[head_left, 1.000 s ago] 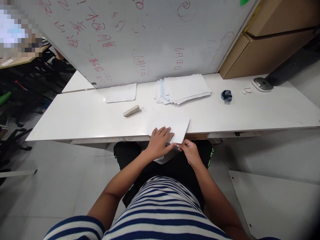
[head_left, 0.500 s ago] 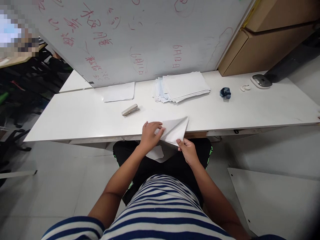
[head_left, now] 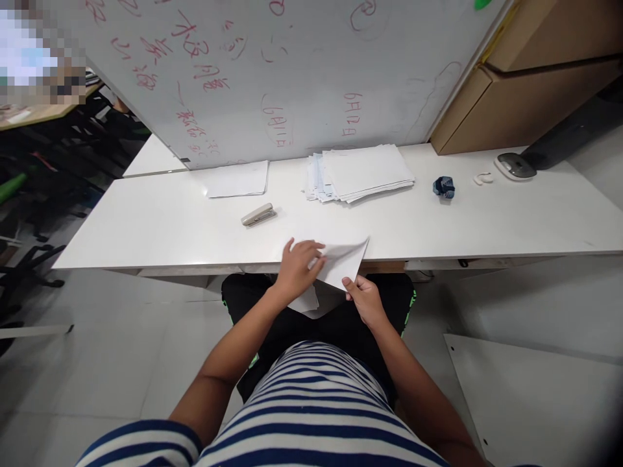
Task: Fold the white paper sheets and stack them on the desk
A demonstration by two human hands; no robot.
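White paper sheets (head_left: 341,264) are tilted at the desk's front edge, with a crease or raised fold across them. My right hand (head_left: 364,297) pinches their near right corner, thumb on top. At their left side lies my left hand (head_left: 299,266), its fingers apart and over the paper's edge; whether they press on it I cannot tell. Beyond my hands a grey-beige stapler (head_left: 258,215) rests on the desk. Below my left hand, more white paper (head_left: 306,299) shows above my lap.
On the white desk (head_left: 160,227) are a flat paper stack (head_left: 238,179), a larger uneven stack (head_left: 370,172), a small dark blue object (head_left: 444,187), a white curved piece (head_left: 483,178) and a computer mouse (head_left: 514,167). Behind stand a whiteboard (head_left: 311,78) and cardboard boxes (head_left: 530,97).
The view has shifted slightly. The paper in my right hand has tilted and its fold looks more raised. My left hand's fingers have lifted and spread a little.
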